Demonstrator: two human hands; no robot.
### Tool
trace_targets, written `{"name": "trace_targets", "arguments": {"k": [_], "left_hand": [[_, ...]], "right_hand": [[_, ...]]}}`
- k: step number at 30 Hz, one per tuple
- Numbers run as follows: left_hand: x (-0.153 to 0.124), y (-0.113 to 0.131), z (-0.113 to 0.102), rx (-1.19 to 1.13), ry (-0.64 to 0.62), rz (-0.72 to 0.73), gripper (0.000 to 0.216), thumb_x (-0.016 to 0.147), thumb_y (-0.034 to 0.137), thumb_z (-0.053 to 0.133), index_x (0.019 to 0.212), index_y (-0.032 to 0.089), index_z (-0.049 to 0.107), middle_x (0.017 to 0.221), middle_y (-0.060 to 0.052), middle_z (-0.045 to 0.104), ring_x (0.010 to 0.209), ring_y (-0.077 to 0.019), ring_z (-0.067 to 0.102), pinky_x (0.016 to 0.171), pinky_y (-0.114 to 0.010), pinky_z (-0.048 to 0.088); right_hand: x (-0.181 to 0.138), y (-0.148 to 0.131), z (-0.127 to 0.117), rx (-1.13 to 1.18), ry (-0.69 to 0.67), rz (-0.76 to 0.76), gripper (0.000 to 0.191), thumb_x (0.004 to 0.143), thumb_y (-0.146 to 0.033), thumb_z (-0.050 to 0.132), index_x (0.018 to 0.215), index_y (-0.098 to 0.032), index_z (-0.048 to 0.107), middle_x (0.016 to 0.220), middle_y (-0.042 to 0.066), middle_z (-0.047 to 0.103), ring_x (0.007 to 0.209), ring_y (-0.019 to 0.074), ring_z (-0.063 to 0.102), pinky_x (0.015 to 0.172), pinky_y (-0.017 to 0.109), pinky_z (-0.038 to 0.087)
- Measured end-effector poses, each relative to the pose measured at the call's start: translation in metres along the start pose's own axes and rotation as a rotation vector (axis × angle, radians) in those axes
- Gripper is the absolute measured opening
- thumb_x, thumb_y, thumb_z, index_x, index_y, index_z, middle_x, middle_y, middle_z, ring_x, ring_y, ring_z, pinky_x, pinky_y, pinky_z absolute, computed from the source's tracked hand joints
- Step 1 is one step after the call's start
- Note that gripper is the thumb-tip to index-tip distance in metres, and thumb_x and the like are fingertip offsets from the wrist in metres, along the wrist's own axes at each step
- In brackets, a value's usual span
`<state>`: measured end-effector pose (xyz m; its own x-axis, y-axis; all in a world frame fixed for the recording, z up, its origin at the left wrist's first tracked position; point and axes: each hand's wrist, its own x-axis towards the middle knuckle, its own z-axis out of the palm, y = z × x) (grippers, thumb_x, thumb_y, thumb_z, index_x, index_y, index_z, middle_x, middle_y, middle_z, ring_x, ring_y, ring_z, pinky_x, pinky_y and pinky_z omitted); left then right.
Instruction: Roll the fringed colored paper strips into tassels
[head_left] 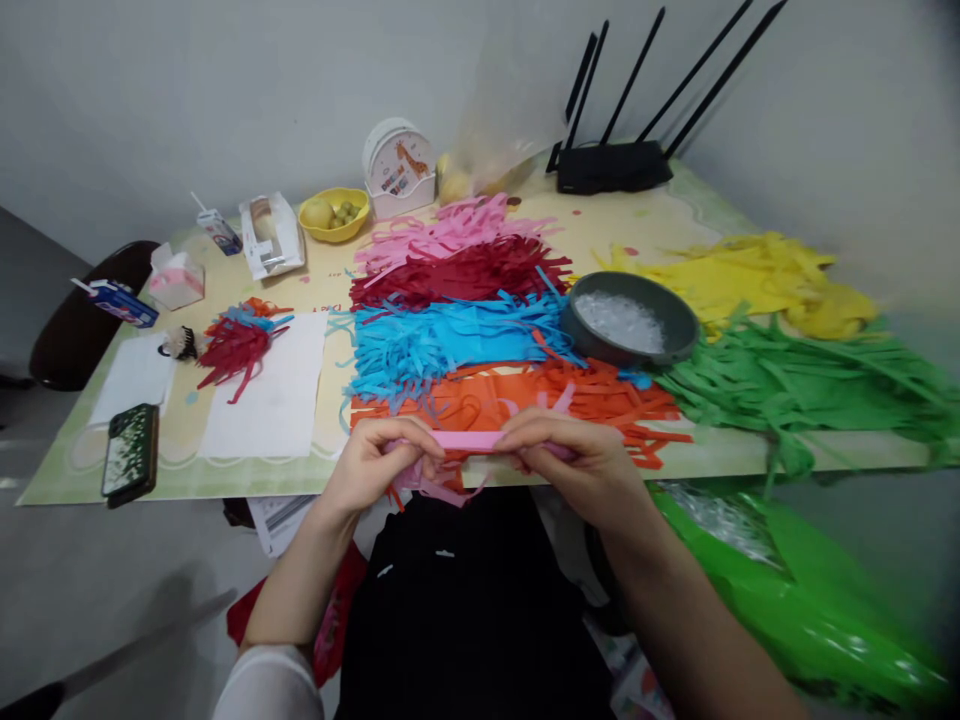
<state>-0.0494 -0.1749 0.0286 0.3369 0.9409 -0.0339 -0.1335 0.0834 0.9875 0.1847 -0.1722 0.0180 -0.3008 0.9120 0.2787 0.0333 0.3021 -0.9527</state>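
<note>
Both hands hold a folded pink paper strip [471,441] level at the table's near edge. My left hand [379,462] pinches its left end, where loose pink fringe hangs down. My right hand [574,455] grips the right end with fingers curled over it. Just behind the strip lies a pile of orange fringed paper [517,395], then blue fringed paper [442,345], dark red fringed paper [465,272] and pink fringed paper [450,232] further back.
A grey bowl [628,345] of clear bits stands right of the piles, with green [795,385] and yellow [757,280] fringed paper beyond. White sheets [281,400], a phone [131,452], drink cartons, a yellow fruit bowl [334,215] and a router [611,165] also sit on the table [712,455].
</note>
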Motion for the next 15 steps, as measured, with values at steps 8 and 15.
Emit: {"name": "trace_targets", "arguments": {"k": [8,15], "left_hand": [[0.0,0.0,-0.001,0.157,-0.012,0.088,0.025,0.086,0.033,0.061,0.073,0.014,0.069,0.069,-0.006,0.064,0.069,-0.0161,0.06,0.066,-0.027,0.045],[-0.004,0.005,0.014,0.646,0.159,0.176,0.022,0.089,0.033,0.061,0.073,0.018,0.059,0.065,0.0,0.061,0.057,-0.0114,0.052,0.056,-0.023,0.038]], "right_hand": [[0.0,-0.006,0.001,-0.075,-0.036,-0.079,0.021,0.089,-0.015,0.054,0.089,-0.021,0.074,0.083,0.005,0.07,0.077,0.0163,0.066,0.067,0.027,0.052],[-0.004,-0.007,0.009,-0.445,0.101,-0.073,0.007,0.09,-0.023,0.062,0.095,-0.022,0.066,0.089,0.005,0.073,0.079,0.0188,0.068,0.07,0.029,0.052]]}}
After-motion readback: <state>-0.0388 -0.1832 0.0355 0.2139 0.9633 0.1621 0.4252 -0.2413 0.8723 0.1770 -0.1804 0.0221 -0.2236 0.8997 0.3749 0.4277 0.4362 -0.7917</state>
